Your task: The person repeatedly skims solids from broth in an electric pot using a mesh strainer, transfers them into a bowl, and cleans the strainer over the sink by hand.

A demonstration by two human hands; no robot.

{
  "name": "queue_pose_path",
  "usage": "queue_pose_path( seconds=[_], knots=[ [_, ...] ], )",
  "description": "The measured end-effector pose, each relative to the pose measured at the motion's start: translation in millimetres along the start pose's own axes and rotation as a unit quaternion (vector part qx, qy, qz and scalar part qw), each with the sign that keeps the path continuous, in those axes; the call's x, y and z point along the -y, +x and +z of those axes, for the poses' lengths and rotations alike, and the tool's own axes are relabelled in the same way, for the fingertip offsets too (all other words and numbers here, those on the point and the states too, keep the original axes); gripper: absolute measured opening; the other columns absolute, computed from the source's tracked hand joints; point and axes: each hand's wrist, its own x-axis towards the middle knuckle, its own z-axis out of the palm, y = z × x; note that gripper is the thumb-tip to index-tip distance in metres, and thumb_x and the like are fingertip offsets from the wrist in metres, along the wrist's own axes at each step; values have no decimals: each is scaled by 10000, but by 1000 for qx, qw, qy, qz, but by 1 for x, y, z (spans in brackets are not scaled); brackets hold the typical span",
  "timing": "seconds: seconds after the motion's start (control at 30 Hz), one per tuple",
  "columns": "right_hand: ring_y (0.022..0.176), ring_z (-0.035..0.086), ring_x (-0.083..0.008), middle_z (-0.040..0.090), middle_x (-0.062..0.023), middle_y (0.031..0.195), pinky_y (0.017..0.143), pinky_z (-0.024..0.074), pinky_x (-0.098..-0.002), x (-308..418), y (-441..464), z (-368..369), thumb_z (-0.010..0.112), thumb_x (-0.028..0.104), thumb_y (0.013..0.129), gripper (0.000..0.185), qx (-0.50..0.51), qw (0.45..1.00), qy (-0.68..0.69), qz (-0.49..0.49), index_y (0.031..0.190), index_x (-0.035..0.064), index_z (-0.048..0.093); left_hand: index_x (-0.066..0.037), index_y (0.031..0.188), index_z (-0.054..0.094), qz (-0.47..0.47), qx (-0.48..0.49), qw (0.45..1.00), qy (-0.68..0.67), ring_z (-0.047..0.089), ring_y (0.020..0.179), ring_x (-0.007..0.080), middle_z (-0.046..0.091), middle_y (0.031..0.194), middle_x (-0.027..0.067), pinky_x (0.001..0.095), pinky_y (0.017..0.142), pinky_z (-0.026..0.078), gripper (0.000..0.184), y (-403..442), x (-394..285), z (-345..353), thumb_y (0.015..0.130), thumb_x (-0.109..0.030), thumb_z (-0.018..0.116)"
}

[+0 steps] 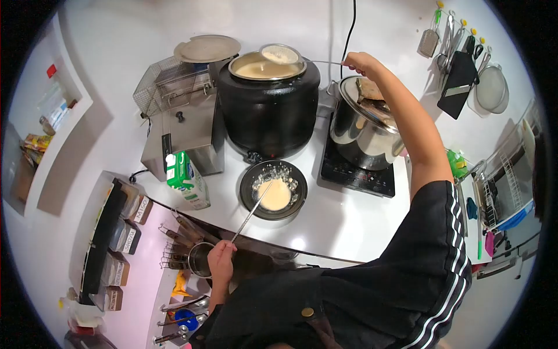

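My right hand (361,63) is closed round the thin handle of a round strainer (280,54) with pale, grainy matter in it. The strainer is above the far rim of a black soup kettle (267,113), which holds cream-coloured liquid (261,70). My left hand (221,262) grips a long-handled metal utensil (251,214). Its far end dips into pale liquid (276,198) in a black bowl (247,198), so its tip is hidden. White bits cling to the bowl's inner wall. A green and white carton (189,181) stands left of the bowl.
A steel pot (363,139) with a lid sits on a black induction cooker (354,174) at right. A steel fryer (186,139) with wire baskets (165,81) stands at left. Tools hang on the right wall, including a black slicer (459,84). Labelled containers (125,235) line the lower left.
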Motion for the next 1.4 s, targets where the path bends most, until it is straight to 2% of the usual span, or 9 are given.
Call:
queue_pose_path(
  seconds=[0.13,0.27,0.4,0.57,0.87,0.97,1.1,1.27,1.4],
  knots=[
    [450,260,-107,396,-4,531,421,195,-277,-7,2,17,615,237,690,266,-7,998,32,50,549,72,462,-20,675,537,37,6,998,58,396,506,69,421,521,-2,232,473,293,210,-1,3,-10,819,-165,490],
    [455,270,-106,405,-9,547,423,200,-276,0,-14,22,619,219,696,252,-64,995,36,62,558,65,474,-52,723,570,119,-28,971,207,511,541,258,521,589,116,328,524,384,203,18,-2,-12,816,-216,495],
    [543,409,-160,531,-65,634,502,345,-309,11,-75,27,628,341,693,347,-68,992,100,44,699,-5,599,-90,734,582,128,-53,942,305,565,684,333,589,699,130,414,591,422,216,42,0,-3,824,-250,468],
    [425,294,-73,363,33,495,376,210,-256,-7,-198,63,682,388,700,363,-17,992,114,54,572,94,513,-131,813,629,121,-57,948,289,572,705,320,602,724,117,401,624,431,217,49,-15,20,828,-272,465],
    [566,421,-113,494,-21,581,539,374,-275,-129,-326,134,673,338,737,338,39,942,261,209,661,20,589,-53,857,633,98,-17,967,236,541,682,156,603,729,91,270,657,411,250,17,-33,85,862,-232,459],
    [550,405,-118,490,-14,586,532,365,-269,-169,-357,89,666,328,746,330,7,927,305,217,667,19,584,-112,862,641,134,29,969,205,577,698,246,607,736,109,320,635,428,233,-6,-45,141,844,-265,465],
    [467,315,-44,439,46,575,408,242,-201,-245,-414,1,612,303,795,254,4,888,404,218,710,73,545,-85,846,633,46,135,962,233,537,592,200,557,616,83,321,590,408,239,-62,-85,260,845,-257,466],
    [471,363,-46,454,39,584,432,279,-190,-362,-476,-115,553,224,838,180,-71,886,385,248,736,87,499,-71,800,603,139,242,956,88,546,665,246,570,691,124,333,630,414,237,-114,-56,463,835,-252,455],
    [514,457,-81,490,-10,593,473,366,-217,-445,-489,-166,482,129,868,120,-105,902,357,218,786,44,457,-74,807,587,91,302,933,174,555,761,302,596,794,132,373,681,418,247,-137,-57,587,825,-250,415]
  ],
)
